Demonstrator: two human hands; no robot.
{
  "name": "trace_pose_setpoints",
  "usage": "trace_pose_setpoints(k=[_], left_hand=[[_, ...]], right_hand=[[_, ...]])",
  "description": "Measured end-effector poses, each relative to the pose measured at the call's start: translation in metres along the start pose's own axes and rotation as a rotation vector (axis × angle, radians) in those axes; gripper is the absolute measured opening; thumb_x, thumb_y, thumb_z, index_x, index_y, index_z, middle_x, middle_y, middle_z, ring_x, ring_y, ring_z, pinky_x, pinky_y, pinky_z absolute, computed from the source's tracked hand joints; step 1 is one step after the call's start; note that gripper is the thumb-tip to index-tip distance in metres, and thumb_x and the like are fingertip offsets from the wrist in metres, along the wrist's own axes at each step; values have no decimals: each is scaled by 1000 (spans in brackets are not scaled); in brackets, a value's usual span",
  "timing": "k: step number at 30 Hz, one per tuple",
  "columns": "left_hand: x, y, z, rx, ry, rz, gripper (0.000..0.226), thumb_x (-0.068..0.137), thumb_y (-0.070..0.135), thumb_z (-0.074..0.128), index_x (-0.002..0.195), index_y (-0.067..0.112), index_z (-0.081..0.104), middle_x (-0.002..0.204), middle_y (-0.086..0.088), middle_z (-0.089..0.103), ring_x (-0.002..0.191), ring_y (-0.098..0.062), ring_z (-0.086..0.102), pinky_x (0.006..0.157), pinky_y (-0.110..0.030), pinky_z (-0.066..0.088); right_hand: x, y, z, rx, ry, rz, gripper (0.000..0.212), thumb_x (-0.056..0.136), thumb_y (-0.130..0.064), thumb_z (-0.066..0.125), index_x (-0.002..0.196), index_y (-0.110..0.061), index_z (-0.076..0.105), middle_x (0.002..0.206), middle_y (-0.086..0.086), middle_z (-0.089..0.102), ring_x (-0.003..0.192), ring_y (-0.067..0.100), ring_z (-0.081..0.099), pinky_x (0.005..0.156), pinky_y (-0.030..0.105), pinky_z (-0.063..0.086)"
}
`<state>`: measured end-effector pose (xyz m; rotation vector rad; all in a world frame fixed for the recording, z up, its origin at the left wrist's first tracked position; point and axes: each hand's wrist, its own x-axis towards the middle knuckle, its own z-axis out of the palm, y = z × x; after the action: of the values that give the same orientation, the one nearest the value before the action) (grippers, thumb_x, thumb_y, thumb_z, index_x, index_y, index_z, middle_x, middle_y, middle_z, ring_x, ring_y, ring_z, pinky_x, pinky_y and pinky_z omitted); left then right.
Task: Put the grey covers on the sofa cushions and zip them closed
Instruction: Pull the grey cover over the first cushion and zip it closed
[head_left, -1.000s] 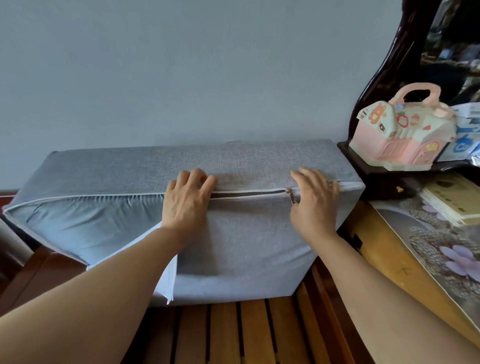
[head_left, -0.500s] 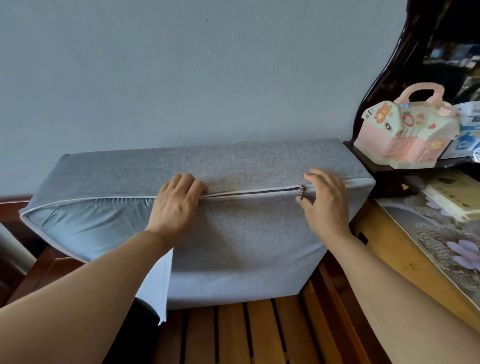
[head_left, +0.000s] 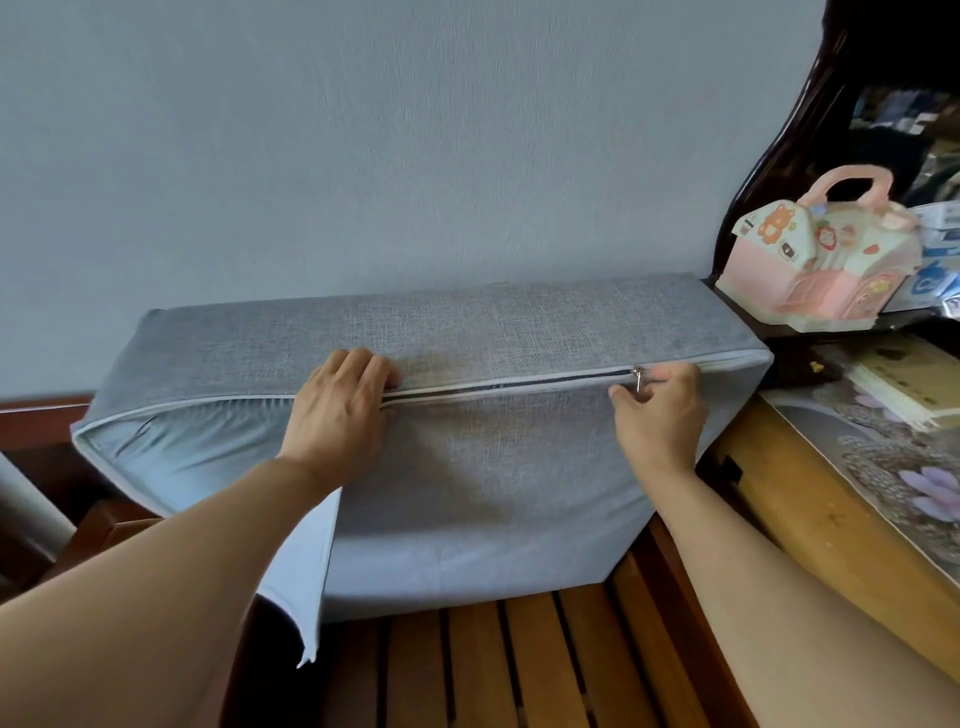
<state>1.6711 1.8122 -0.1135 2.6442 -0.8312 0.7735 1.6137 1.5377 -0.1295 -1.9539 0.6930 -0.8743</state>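
Note:
A sofa cushion in a grey cover (head_left: 493, 467) stands on edge on a slatted wooden seat, leaning against the wall. Its zipper (head_left: 509, 383) runs along the upper front edge, with the two sides drawn together between my hands. The metal zipper pull (head_left: 638, 378) is at the right. My right hand (head_left: 657, 410) pinches the pull. My left hand (head_left: 340, 405) grips the cover at the seam, fingers curled over the edge. Left of my left hand the cover hangs open, showing pale lining (head_left: 182, 457) and a loose flap (head_left: 306, 582).
A wooden slatted seat (head_left: 519, 665) lies under the cushion. On the right, a pink toy house with a handle (head_left: 826, 265) sits on a dark shelf, with stacked booklets (head_left: 914, 379) and a floral-covered wooden table (head_left: 857, 499). The grey wall (head_left: 363, 156) is behind.
The camera view shifted so the cushion sits further right. My right hand now pinches the zipper pull instead of lying over it. My left hand stays on the seam.

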Motion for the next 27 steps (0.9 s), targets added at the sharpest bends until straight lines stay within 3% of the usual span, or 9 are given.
trace_pose_setpoints(k=[2, 4, 6, 8, 10, 15, 20, 24, 27], left_hand=[[-1, 0, 1, -9, 15, 2, 29, 60, -1, 78, 81, 3, 60, 77, -13, 57, 71, -34, 54, 58, -38, 43], [-1, 0, 1, -15, 20, 0, 29, 60, 0, 78, 82, 3, 60, 77, -13, 57, 70, -33, 55, 58, -37, 43], [-1, -1, 0, -22, 21, 0, 29, 60, 0, 78, 82, 3, 60, 77, -13, 58, 71, -33, 55, 59, -38, 43], [-1, -2, -1, -31, 17, -2, 29, 60, 0, 79, 82, 3, 60, 77, -13, 58, 72, -34, 55, 59, -38, 44], [-1, -3, -2, -36, 7, -2, 30, 59, -1, 80, 83, 3, 61, 78, -13, 59, 72, -34, 56, 59, -38, 44], [-1, -4, -3, -59, -17, 0, 30, 60, -1, 80, 84, 2, 62, 80, -14, 60, 74, -34, 56, 61, -39, 44], [1, -10, -3, -68, -13, 33, 27, 63, 1, 77, 84, 3, 61, 83, -14, 59, 78, -34, 55, 60, -34, 37], [-7, -19, -1, -29, 19, 27, 21, 71, 5, 68, 90, 7, 60, 90, -12, 56, 83, -32, 51, 65, -33, 30], [-25, -42, -8, 97, -13, -59, 43, 62, 2, 62, 102, 16, 56, 106, -9, 50, 94, -31, 45, 75, -37, 31]], right_hand=[[1, 1, -1, 70, 24, 30, 17, 82, -10, 67, 91, -9, 52, 81, 6, 62, 77, 23, 62, 60, 14, 45], [3, 3, -1, 87, 38, 62, 6, 86, -8, 62, 84, -9, 56, 82, 13, 66, 78, 29, 65, 71, 34, 54], [4, 0, -1, 45, 42, 97, 10, 86, -5, 60, 77, -8, 60, 82, 17, 68, 78, 30, 65, 74, 42, 53], [1, -6, -2, -59, 73, 84, 14, 87, -6, 60, 73, -8, 61, 82, 14, 68, 76, 26, 61, 67, 33, 48], [-10, -17, -1, -194, 72, -13, 16, 88, -9, 59, 73, -7, 61, 82, 13, 67, 77, 29, 59, 64, 32, 43], [-60, -48, 35, -397, -99, -289, 16, 95, -16, 49, 90, -7, 61, 95, 13, 64, 90, 31, 58, 65, 31, 28], [-96, -77, 76, -429, -218, -377, 17, 97, -21, 44, 96, -10, 59, 102, 8, 62, 97, 27, 58, 74, 32, 36], [-122, -100, 95, -386, -366, -502, 14, 95, -18, 48, 92, -8, 58, 97, 11, 62, 92, 31, 57, 66, 32, 28], [-130, -107, 101, -359, -342, -432, 13, 93, -19, 51, 89, -9, 58, 97, 9, 60, 94, 29, 55, 67, 32, 33]])
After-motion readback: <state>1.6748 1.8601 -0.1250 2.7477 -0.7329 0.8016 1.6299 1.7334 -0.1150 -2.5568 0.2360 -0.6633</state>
